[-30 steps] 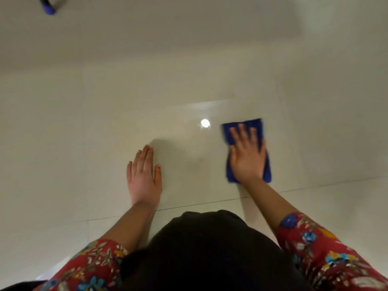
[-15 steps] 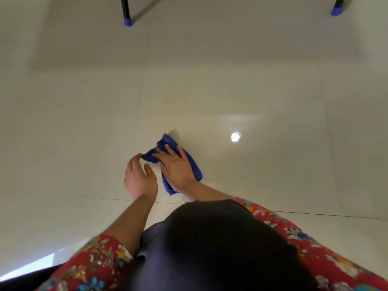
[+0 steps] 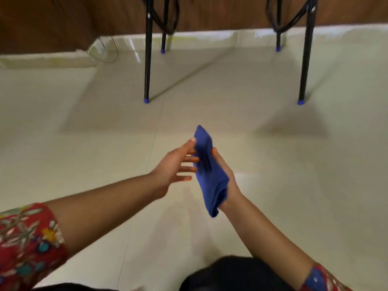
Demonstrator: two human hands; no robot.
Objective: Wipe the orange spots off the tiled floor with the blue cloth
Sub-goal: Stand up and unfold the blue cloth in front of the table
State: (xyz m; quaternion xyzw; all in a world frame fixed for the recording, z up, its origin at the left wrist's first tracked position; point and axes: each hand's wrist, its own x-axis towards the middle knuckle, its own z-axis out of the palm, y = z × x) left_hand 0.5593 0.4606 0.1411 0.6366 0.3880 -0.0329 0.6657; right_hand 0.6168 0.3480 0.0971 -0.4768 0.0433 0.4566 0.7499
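We see the tiled floor (image 3: 273, 185) filling most of the view, pale and glossy, with thin grout lines running near to far. A brown wooden wall panel (image 3: 52, 22) closes the far side above a pale skirting strip (image 3: 199, 35). Four black metal legs (image 3: 147, 59) stand on the far floor, two nearer and two against the skirting, each ending in a blue cap (image 3: 146, 101). Two bare forearms reach in from the near edge, each from a red floral sleeve (image 3: 27, 238). Both are raised above the floor at centre. We find the left hand (image 3: 174, 164) open with its fingers spread, the fingertips against the left face of the blue cloth (image 3: 207, 171). The right hand (image 3: 230, 181) grips that cloth from the right, thumb over its far part. The cloth is folded, held off the floor between the hands, one end hanging near the right wrist
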